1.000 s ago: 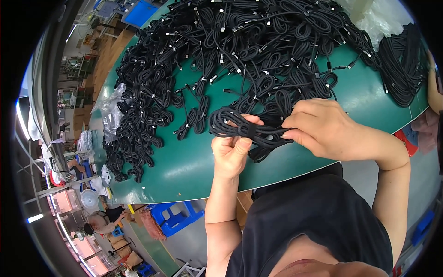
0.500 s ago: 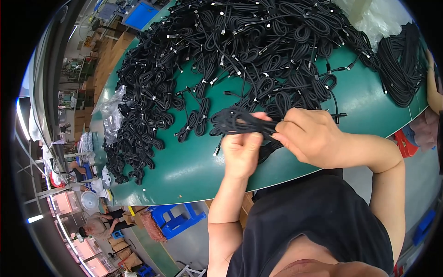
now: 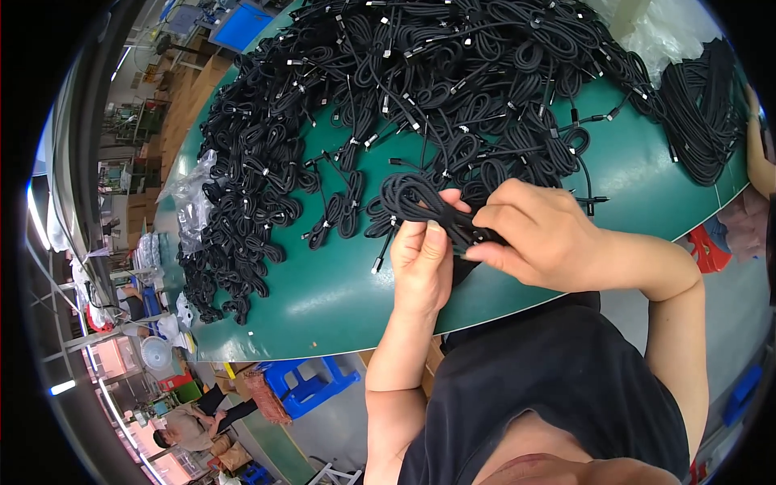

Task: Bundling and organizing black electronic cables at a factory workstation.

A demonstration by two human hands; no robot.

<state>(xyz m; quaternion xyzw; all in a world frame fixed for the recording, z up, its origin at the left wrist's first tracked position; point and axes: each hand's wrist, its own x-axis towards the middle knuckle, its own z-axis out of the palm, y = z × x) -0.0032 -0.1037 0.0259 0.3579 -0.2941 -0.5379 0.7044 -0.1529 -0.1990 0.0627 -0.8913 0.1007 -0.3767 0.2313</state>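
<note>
A coiled black cable [image 3: 411, 196] is held just above the green table [image 3: 339, 311], near its front edge. My left hand [image 3: 420, 271] is closed round the middle of the coil, its thumb on top and its loops sticking out to the left. My right hand [image 3: 550, 236] pinches the right part of the same cable between thumb and curled fingers. Below the coil hangs a cable end with a silver plug [image 3: 377, 264]. Right behind my hands lies a big pile of coiled black cables [image 3: 453, 89] with pale plugs.
Smaller cable coils [image 3: 234, 242] lie along the table's left side, beside a clear plastic bag [image 3: 194, 206]. A long bundle of black cables [image 3: 702, 121] rests at the right. A blue stool [image 3: 311, 384] stands below the table edge. Another person [image 3: 190, 424] sits at lower left.
The coil in my left hand has turned so its loops show more openly. My right fingers have shifted slightly along the cable. The person at lower left has changed posture.
</note>
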